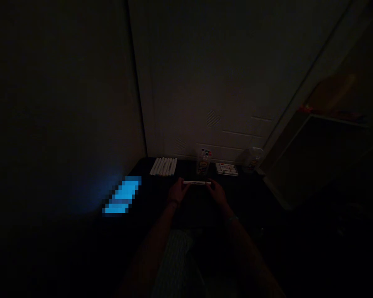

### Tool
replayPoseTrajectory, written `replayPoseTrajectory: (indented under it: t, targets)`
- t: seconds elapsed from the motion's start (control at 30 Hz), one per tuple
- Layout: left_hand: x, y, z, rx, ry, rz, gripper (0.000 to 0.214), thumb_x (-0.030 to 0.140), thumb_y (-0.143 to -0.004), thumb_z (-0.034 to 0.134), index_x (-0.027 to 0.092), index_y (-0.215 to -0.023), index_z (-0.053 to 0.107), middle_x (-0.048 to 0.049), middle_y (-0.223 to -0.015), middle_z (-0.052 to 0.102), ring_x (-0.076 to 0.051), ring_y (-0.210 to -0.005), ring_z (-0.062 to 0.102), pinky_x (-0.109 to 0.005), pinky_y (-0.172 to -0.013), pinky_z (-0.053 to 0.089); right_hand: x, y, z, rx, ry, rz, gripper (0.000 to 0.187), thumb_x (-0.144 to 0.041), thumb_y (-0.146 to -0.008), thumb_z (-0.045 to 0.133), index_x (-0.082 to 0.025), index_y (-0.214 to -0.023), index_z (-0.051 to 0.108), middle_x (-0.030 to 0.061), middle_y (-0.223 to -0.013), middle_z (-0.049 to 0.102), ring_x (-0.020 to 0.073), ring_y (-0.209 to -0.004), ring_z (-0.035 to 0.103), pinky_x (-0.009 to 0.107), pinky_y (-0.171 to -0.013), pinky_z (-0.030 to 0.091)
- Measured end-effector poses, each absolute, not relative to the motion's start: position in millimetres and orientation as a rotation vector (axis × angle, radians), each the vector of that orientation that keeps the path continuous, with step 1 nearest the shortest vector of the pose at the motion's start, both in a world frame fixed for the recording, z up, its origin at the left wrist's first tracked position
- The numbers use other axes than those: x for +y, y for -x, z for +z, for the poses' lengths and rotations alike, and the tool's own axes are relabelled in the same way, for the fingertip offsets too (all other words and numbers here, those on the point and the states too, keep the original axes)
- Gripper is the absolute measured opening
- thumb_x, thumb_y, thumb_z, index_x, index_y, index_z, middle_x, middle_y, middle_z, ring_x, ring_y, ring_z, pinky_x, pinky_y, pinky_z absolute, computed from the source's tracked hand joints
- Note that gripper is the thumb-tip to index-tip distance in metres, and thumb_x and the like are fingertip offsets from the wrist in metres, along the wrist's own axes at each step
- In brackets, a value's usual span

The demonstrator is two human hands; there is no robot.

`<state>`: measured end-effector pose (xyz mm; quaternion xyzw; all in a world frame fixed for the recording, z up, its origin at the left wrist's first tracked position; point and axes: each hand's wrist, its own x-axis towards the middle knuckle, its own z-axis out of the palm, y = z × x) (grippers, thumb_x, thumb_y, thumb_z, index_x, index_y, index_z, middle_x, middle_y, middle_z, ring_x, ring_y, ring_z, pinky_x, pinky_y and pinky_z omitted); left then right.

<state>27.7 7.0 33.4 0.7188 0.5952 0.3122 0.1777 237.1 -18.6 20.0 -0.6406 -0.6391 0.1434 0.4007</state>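
A white marker [197,182] with dark print lies level between my two hands over the dark table. My left hand [176,192] pinches its left end, and my right hand [216,192] grips the right end. Just beyond them stands a clear plastic case [202,162] with several colored marker ends showing at its top. Left of that, a row of white markers [163,166] lies side by side. To the right is a flat stack of white markers [226,169]. The room is very dark, so finer details are lost.
A glowing blue screen [123,196], pixelated, lies at the table's left side. Another clear container [253,158] stands at the back right by the wall [186,82]. A dark panel with a pale frame [276,192] rises on the right.
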Motion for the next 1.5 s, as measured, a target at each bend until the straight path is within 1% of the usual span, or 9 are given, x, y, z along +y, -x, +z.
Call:
replayPoseTrajectory:
  t: [0.13,0.3,0.43,0.67,1.0,1.2,1.37,1.5]
  targets:
    - [5.4,-27.9,36.2,1.687,-2.027,0.86,0.021,0.038,-0.078,0.048,0.021,-0.091,0.046,0.0027,-0.076,0.056,-0.008,-0.064,0.052,-0.018,-0.056,0.032,-19.1,-236.4,20.9,-1.611,1.619,0.362,0.047,-0.051,-0.079,0.043,-0.025,-0.117,0.049,0.0026,-0.116,0.054,0.0171,-0.105,0.051,0.029,-0.089,0.039]
    - [7.2,-27.9,33.7,1.717,-2.048,0.822,0.015,0.033,-0.081,0.044,0.022,-0.091,0.046,0.0018,-0.076,0.056,-0.009,-0.064,0.052,-0.019,-0.056,0.031,-17.5,-236.3,19.6,-1.608,1.607,0.363,0.042,-0.046,-0.083,0.037,-0.024,-0.116,0.05,0.0026,-0.115,0.055,0.0157,-0.104,0.051,0.029,-0.09,0.038]
    - [8.4,-26.9,30.5,1.692,-2.099,0.844,0.016,0.034,-0.082,0.041,0.022,-0.092,0.045,0.0013,-0.077,0.057,-0.01,-0.065,0.053,-0.02,-0.055,0.031,-15.7,-236.6,16.8,-1.576,1.585,0.348,0.04,-0.044,-0.085,0.033,-0.023,-0.113,0.052,0.0025,-0.112,0.057,0.0151,-0.103,0.052,0.028,-0.089,0.039]
    - [7.0,-28.4,33.2,1.672,-2.047,0.86,0.026,0.039,-0.083,0.039,0.024,-0.104,0.04,0.0012,-0.082,0.061,-0.011,-0.069,0.057,-0.02,-0.057,0.033,-14.3,-238.0,15.5,-1.571,1.591,0.355,0.037,-0.039,-0.086,0.031,-0.024,-0.112,0.053,0.0023,-0.113,0.057,0.0155,-0.103,0.052,0.03,-0.089,0.039]
    - [7.5,-29.2,31.6,1.675,-2.069,0.878,0.025,0.04,-0.081,0.041,0.023,-0.099,0.042,0.0022,-0.076,0.059,-0.01,-0.064,0.056,-0.02,-0.055,0.033,-16.2,-236.5,17.9,-1.545,1.547,0.362,0.034,-0.037,-0.086,0.032,-0.025,-0.11,0.054,0.0013,-0.104,0.06,0.0142,-0.095,0.055,0.027,-0.084,0.042]
    - [5.3,-30.0,35.4,1.698,-2.037,0.839,0.029,0.044,-0.08,0.042,0.023,-0.098,0.043,0.0031,-0.074,0.057,-0.009,-0.062,0.054,-0.019,-0.054,0.032,-15.7,-236.5,17.3,-1.584,1.577,0.343,0.033,-0.037,-0.086,0.031,-0.026,-0.106,0.055,0.0004,-0.103,0.06,0.0139,-0.094,0.055,0.026,-0.082,0.041]
    - [4.3,-29.8,37.5,1.695,-2.053,0.821,0.032,0.049,-0.08,0.039,0.022,-0.097,0.044,0.0018,-0.075,0.058,-0.01,-0.064,0.055,-0.019,-0.054,0.032,-15.4,-236.6,19.5,-1.591,1.615,0.348,0.031,-0.037,-0.086,0.033,-0.025,-0.103,0.056,0.0002,-0.101,0.061,0.0143,-0.093,0.055,0.025,-0.082,0.041]
    - [4.7,-29.0,39.7,1.75,-2.044,0.755,0.029,0.044,-0.086,0.028,0.022,-0.098,0.044,-0.0016,-0.078,0.061,-0.012,-0.067,0.057,-0.021,-0.056,0.032,-17.8,-234.8,23.7,-1.579,1.641,0.378,0.031,-0.037,-0.086,0.033,-0.025,-0.101,0.057,0.0005,-0.1,0.061,0.0147,-0.092,0.056,0.026,-0.081,0.041]
